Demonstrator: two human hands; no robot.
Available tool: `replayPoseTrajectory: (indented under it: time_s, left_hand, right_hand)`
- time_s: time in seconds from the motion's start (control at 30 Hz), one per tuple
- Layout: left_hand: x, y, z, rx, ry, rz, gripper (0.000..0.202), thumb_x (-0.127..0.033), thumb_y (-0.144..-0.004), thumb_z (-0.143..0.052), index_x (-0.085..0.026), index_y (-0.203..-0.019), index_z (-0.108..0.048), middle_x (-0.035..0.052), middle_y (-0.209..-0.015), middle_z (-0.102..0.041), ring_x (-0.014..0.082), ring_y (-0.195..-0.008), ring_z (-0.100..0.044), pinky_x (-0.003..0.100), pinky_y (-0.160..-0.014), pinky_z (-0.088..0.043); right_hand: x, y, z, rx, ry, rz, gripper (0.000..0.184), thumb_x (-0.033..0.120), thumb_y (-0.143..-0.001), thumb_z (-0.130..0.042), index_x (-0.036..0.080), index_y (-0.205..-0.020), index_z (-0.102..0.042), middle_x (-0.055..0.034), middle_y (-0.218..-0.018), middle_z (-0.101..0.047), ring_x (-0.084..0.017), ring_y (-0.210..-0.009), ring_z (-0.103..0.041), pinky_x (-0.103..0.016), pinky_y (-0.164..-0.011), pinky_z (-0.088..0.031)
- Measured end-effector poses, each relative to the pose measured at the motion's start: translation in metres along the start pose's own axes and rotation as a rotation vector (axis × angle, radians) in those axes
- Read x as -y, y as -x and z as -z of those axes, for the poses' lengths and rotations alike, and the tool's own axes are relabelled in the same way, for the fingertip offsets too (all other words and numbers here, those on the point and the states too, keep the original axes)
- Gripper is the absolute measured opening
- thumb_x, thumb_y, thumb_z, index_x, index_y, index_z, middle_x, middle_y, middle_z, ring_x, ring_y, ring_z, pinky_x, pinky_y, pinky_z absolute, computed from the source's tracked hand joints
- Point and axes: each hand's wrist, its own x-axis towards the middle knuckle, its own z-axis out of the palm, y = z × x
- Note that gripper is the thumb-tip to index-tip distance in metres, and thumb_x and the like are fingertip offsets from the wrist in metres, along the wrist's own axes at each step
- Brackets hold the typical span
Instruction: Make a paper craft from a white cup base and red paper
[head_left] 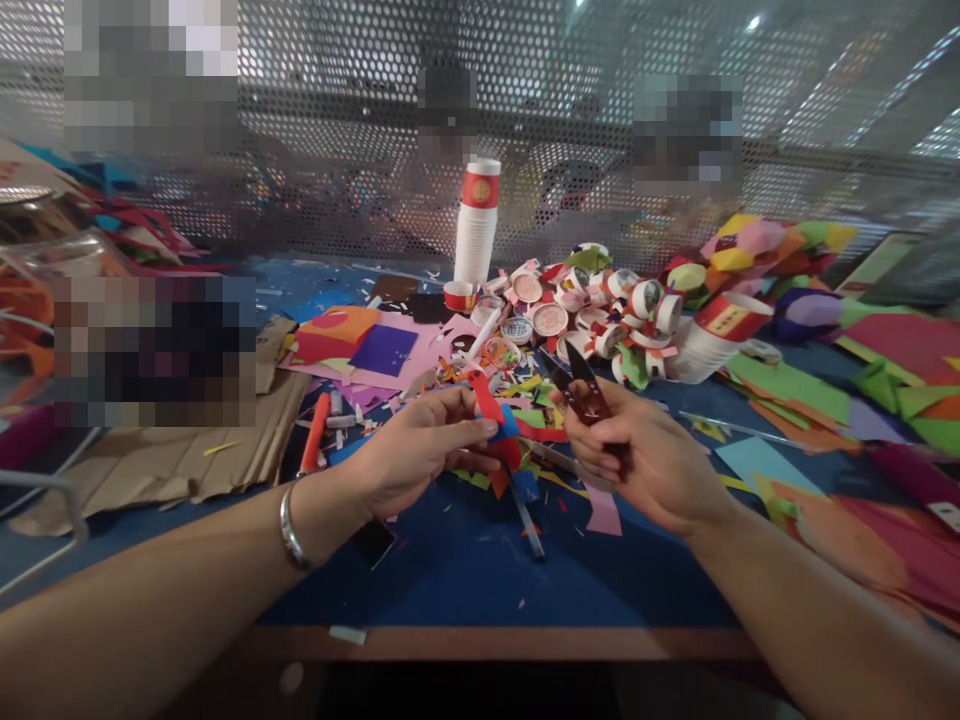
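Note:
My left hand (424, 440) pinches a small red paper piece (491, 402) with a blue part across it, between thumb and fingers. To its right, my right hand (649, 445) grips dark thread snips (589, 398), their blades pointing up and away from me, apart from the paper. A red strip (544, 433) lies between the hands; whether it joins the held piece I cannot tell. Below the paper piece, a thin grey stick or tube (527, 520) rests on the blue tabletop. Colourful paper scraps (536, 395) lie behind and under the hands.
A tall stack of paper cups (475, 235) stands at the back, near a heap of cut cup pieces (551, 320). Another cup stack (716, 340) leans on the right. Corrugated cardboard (172, 455) and an orange glue stick or marker (316, 432) lie left. Coloured paper (780, 390) covers the right.

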Motion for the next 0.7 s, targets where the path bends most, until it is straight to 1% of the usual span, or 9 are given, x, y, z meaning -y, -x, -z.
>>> replayPoseTrajectory:
  time_s: [0.1, 0.17, 0.2, 0.3, 0.37, 0.47, 0.57, 0.63, 0.7]
  left_hand:
    - [-0.003, -0.001, 0.001, -0.068, -0.005, 0.008, 0.01, -0.016, -0.087, -0.075, -0.015, -0.095, -0.068, 0.005, -0.094, -0.074, 0.0151, -0.08, -0.073, 0.027, -0.072, -0.061]
    - [-0.004, -0.001, 0.002, -0.11, 0.008, 0.026, 0.009, -0.016, -0.089, -0.073, -0.015, -0.096, -0.067, 0.0042, -0.088, -0.074, 0.0141, -0.075, -0.073, 0.026, -0.07, -0.06]
    - [-0.005, -0.001, 0.002, -0.13, 0.016, 0.03, 0.008, -0.016, -0.09, -0.072, -0.015, -0.096, -0.066, 0.0041, -0.087, -0.074, 0.0139, -0.073, -0.073, 0.026, -0.07, -0.06]
    - [-0.006, -0.001, 0.0, -0.184, 0.045, 0.008, 0.007, -0.014, -0.091, -0.07, -0.016, -0.092, -0.064, 0.0037, -0.084, -0.075, 0.0147, -0.071, -0.074, 0.027, -0.069, -0.061]
    - [-0.008, 0.0, -0.002, -0.205, 0.076, -0.021, 0.01, -0.012, -0.091, -0.069, -0.016, -0.085, -0.062, 0.0017, -0.079, -0.074, 0.0146, -0.069, -0.074, 0.028, -0.069, -0.061]
    - [-0.011, 0.001, -0.003, -0.226, 0.105, -0.062, 0.015, -0.01, -0.092, -0.067, -0.016, -0.08, -0.061, 0.001, -0.078, -0.073, 0.0139, -0.069, -0.073, 0.028, -0.069, -0.062]
    - [-0.01, 0.001, -0.002, -0.245, 0.093, -0.077, 0.009, -0.012, -0.093, -0.067, -0.015, -0.085, -0.064, 0.0036, -0.084, -0.075, 0.0139, -0.072, -0.073, 0.027, -0.07, -0.061]
    - [-0.009, 0.001, -0.001, -0.25, 0.09, -0.086, 0.007, -0.014, -0.092, -0.07, -0.015, -0.086, -0.065, 0.0044, -0.085, -0.076, 0.0141, -0.073, -0.073, 0.028, -0.073, -0.06]
    - [-0.008, 0.002, -0.001, -0.244, 0.109, -0.097, 0.01, -0.015, -0.09, -0.073, -0.016, -0.084, -0.065, 0.0037, -0.083, -0.076, 0.0144, -0.074, -0.073, 0.029, -0.075, -0.06]
  right_hand:
    - [-0.001, 0.001, 0.0, 0.045, 0.014, 0.024, 0.023, 0.02, -0.083, -0.059, 0.024, -0.105, -0.061, 0.0063, -0.068, -0.039, -0.011, -0.052, -0.025, -0.03, -0.05, -0.016]
    - [-0.001, 0.001, -0.001, 0.036, 0.028, 0.05, 0.014, 0.028, -0.088, -0.06, 0.024, -0.102, -0.061, 0.0054, -0.071, -0.041, -0.011, -0.052, -0.028, -0.03, -0.049, -0.017]
    - [-0.001, 0.001, -0.001, 0.029, 0.035, 0.059, 0.013, 0.034, -0.091, -0.062, 0.024, -0.1, -0.061, 0.0052, -0.072, -0.041, -0.01, -0.052, -0.029, -0.03, -0.049, -0.016]
    - [-0.003, 0.0, -0.002, 0.028, 0.067, 0.072, 0.031, 0.054, -0.096, -0.061, 0.024, -0.099, -0.061, 0.0052, -0.072, -0.041, -0.009, -0.052, -0.027, -0.03, -0.049, -0.013]
    - [-0.005, -0.001, -0.003, 0.029, 0.092, 0.08, 0.039, 0.062, -0.096, -0.06, 0.023, -0.097, -0.061, 0.0054, -0.071, -0.04, -0.009, -0.052, -0.026, -0.03, -0.048, -0.013]
    - [-0.006, 0.0, -0.005, 0.035, 0.128, 0.114, 0.042, 0.065, -0.095, -0.061, 0.023, -0.09, -0.057, 0.0056, -0.069, -0.038, -0.009, -0.051, -0.027, -0.029, -0.047, -0.013]
    - [-0.007, 0.001, -0.006, 0.027, 0.17, 0.144, 0.045, 0.068, -0.096, -0.057, 0.024, -0.089, -0.054, 0.0051, -0.068, -0.039, -0.009, -0.051, -0.027, -0.029, -0.045, -0.014]
    - [-0.009, 0.001, -0.006, 0.009, 0.199, 0.143, 0.041, 0.065, -0.097, -0.056, 0.024, -0.09, -0.054, 0.0054, -0.068, -0.038, -0.01, -0.051, -0.027, -0.028, -0.045, -0.014]
    - [-0.011, 0.001, -0.004, 0.002, 0.237, 0.142, 0.036, 0.06, -0.099, -0.059, 0.025, -0.092, -0.055, 0.0065, -0.066, -0.034, -0.01, -0.051, -0.025, -0.028, -0.046, -0.015]
